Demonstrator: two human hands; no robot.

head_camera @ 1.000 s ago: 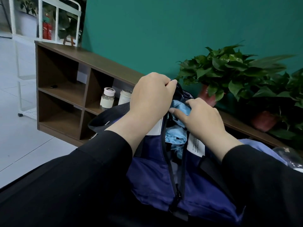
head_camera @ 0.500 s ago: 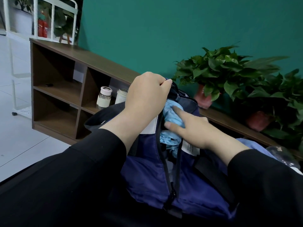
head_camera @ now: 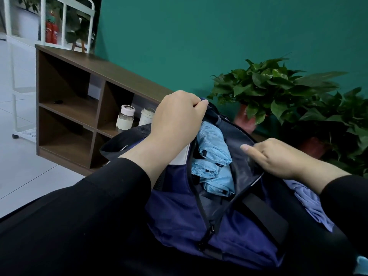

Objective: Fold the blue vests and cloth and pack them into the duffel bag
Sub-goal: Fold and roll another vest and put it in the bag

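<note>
Where green wall (head_camera: 199,36) meets shelving (head_camera: 67,108) — plants (head_camera: 268,86).

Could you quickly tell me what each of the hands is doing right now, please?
Left hand: grips the duffel bag opening's far edge.
Right hand: fingers curled, pulling the opening's right edge.

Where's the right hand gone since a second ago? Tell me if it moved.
Yes. The right hand has left the light blue vests and shifted right, to the duffel bag opening's right edge.
</note>
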